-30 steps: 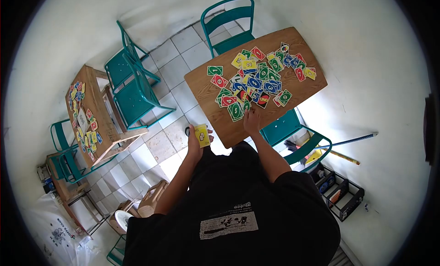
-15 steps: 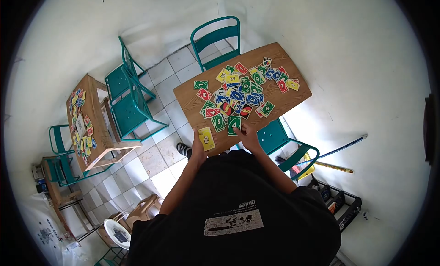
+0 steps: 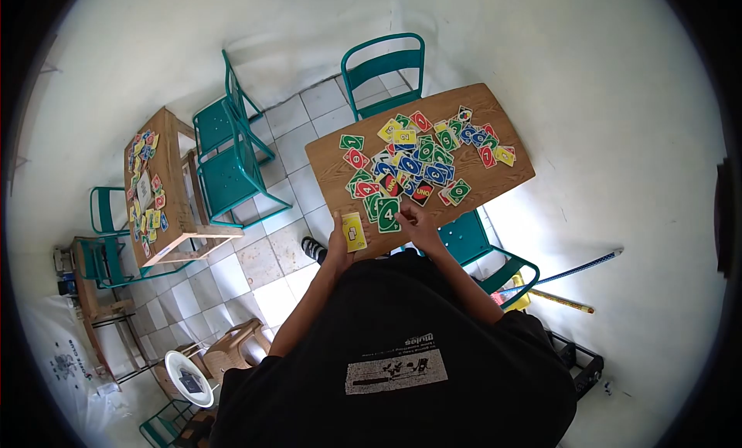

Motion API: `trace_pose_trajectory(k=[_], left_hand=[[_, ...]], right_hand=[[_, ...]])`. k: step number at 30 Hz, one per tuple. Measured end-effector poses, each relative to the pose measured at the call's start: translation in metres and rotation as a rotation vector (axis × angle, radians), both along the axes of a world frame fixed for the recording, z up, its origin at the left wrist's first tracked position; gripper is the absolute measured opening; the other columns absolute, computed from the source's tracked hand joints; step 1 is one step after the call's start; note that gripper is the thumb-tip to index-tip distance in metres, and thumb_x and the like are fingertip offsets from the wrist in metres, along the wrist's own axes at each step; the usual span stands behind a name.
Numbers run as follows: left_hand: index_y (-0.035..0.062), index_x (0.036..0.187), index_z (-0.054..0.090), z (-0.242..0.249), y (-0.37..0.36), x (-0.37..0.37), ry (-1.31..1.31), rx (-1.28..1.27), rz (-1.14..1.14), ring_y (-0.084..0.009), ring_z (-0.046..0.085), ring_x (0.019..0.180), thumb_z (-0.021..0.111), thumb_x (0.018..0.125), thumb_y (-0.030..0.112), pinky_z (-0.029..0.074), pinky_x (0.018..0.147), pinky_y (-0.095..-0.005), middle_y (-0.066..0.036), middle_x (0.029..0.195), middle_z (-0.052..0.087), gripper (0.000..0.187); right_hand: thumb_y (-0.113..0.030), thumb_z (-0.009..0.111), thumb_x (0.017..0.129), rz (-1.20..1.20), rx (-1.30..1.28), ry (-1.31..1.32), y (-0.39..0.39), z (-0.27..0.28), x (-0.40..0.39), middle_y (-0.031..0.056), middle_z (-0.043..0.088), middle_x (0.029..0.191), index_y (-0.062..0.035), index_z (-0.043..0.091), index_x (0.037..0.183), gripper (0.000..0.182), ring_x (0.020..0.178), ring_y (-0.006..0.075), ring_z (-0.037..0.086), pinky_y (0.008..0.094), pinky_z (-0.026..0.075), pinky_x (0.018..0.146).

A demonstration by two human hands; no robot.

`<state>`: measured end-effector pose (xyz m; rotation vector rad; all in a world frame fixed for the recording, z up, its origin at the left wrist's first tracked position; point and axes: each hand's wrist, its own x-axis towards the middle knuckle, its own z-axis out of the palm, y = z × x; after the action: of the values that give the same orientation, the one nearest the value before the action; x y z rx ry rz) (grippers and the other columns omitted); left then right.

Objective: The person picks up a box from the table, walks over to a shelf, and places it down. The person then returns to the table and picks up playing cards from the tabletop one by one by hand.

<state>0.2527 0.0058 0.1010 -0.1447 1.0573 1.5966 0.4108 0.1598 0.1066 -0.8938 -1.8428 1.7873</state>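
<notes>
Can't make out much of the fingers here. The left hand [image 3: 338,247] is gripping a yellow card [image 3: 354,232], but whether there are more cards under it is hidden. The right hand [image 3: 420,225] has a green 4 [image 3: 389,215] pinched by its right edge, fingers mostly out of sight; can't tell if that card touches the desk [image 3: 332,166]. It's at the near edge of the pile [image 3: 410,166], covering part of another green card. Pile's too overlapped to count, and lots of numbers are buried. The shirt [image 3: 402,324] blocks the desk's near edge and part of the chair [image 3: 464,239] on the right.

Counts: two hands, both busy, one card showing in each. Two UNO backs [image 3: 422,192] face up, two desks, and one shoe [image 3: 313,249] poking out.
</notes>
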Motion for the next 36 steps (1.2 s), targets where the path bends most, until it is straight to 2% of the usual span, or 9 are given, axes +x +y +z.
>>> trace_pose_trajectory(k=[6,10,13,19,22,28,29,33,36], left_hand=[[0.0061,0.124,0.052,0.005,0.014,0.007,0.033,-0.027,-0.020,-0.0227,0.066,0.094,0.025,0.098,0.064,0.055,0.083,-0.0373,-0.010,0.107,0.064,0.069],[0.0064,0.123,0.052,-0.008,0.010,0.006,0.053,-0.055,-0.195,-0.0209,0.066,0.095,0.023,0.098,0.063,0.056,0.083,-0.0365,-0.009,0.106,0.064,0.068],[0.0065,0.119,0.053,-0.009,0.003,0.002,0.087,-0.108,-0.224,-0.0201,0.066,0.087,0.024,0.099,0.061,0.056,0.079,-0.0356,-0.008,0.099,0.065,0.065],[0.0019,0.110,0.057,0.011,-0.009,-0.010,0.076,-0.115,-0.087,-0.0177,0.064,0.066,0.024,0.100,0.058,0.057,0.065,-0.0311,-0.007,0.080,0.064,0.066],[0.0018,0.109,0.057,0.013,-0.023,-0.019,0.087,-0.120,-0.074,-0.0175,0.064,0.066,0.024,0.100,0.058,0.057,0.064,-0.0321,-0.007,0.079,0.064,0.065],[0.0035,0.112,0.055,0.023,-0.045,-0.025,0.044,-0.150,0.021,-0.0183,0.063,0.069,0.023,0.100,0.059,0.055,0.067,-0.0328,-0.007,0.081,0.064,0.066],[0.0044,0.113,0.055,0.022,-0.049,-0.025,0.025,-0.138,0.022,-0.0182,0.063,0.072,0.022,0.100,0.060,0.054,0.069,-0.0331,-0.007,0.083,0.064,0.066],[0.0052,0.117,0.054,0.026,-0.060,-0.034,0.024,-0.093,-0.031,-0.0178,0.064,0.079,0.031,0.103,0.048,0.055,0.074,-0.0331,-0.007,0.092,0.065,0.051],[0.0036,0.120,0.054,0.030,-0.063,-0.041,0.020,-0.077,-0.049,-0.0183,0.064,0.083,0.044,0.102,0.032,0.056,0.077,-0.0339,-0.008,0.098,0.065,0.035]], right_hand=[[-0.019,0.073,0.088,0.227,-0.258,-0.086,-0.015,0.020,-0.024,0.0026,0.064,0.075,-0.0019,0.059,0.086,0.021,0.068,0.0071,0.059,0.0236,0.047,0.062],[-0.027,0.076,0.085,0.329,0.104,-0.263,-0.023,0.029,-0.033,0.0016,0.058,0.067,-0.0046,0.056,0.078,0.030,0.060,0.0081,0.055,0.0245,0.043,0.054],[-0.036,0.074,0.086,0.390,0.103,-0.244,-0.022,0.019,-0.037,0.0013,0.055,0.064,-0.0064,0.055,0.076,0.036,0.058,0.0083,0.053,0.0252,0.042,0.052],[-0.037,0.065,0.091,-0.275,-0.931,-0.116,0.000,-0.091,-0.034,0.0018,0.058,0.065,-0.0080,0.058,0.078,0.033,0.054,0.0108,0.052,0.0265,0.041,0.051],[-0.035,0.065,0.091,-0.396,-0.762,-0.463,0.015,-0.132,-0.030,0.0020,0.060,0.066,-0.0082,0.060,0.081,0.029,0.057,0.0115,0.054,0.0283,0.043,0.054],[-0.041,0.073,0.083,-0.121,0.126,-0.533,0.008,-0.155,-0.054,0.0050,0.062,0.080,-0.0062,0.057,0.091,0.040,0.072,0.0201,0.060,0.0344,0.048,0.066],[-0.034,0.077,0.079,-0.018,0.166,-0.664,0.011,-0.137,-0.063,0.0152,0.060,0.100,-0.0038,0.049,0.109,0.051,0.092,0.0296,0.061,0.0429,0.050,0.077],[-0.033,0.079,0.075,-0.007,0.245,-0.823,0.003,-0.135,-0.085,0.0163,0.053,0.121,-0.0050,0.042,0.119,0.064,0.120,0.0372,0.048,0.0485,0.046,0.094],[-0.029,0.079,0.076,-0.027,0.295,-0.884,-0.002,-0.138,-0.090,0.0171,0.051,0.126,-0.0053,0.042,0.119,0.062,0.119,0.0371,0.051,0.0486,0.048,0.091]])
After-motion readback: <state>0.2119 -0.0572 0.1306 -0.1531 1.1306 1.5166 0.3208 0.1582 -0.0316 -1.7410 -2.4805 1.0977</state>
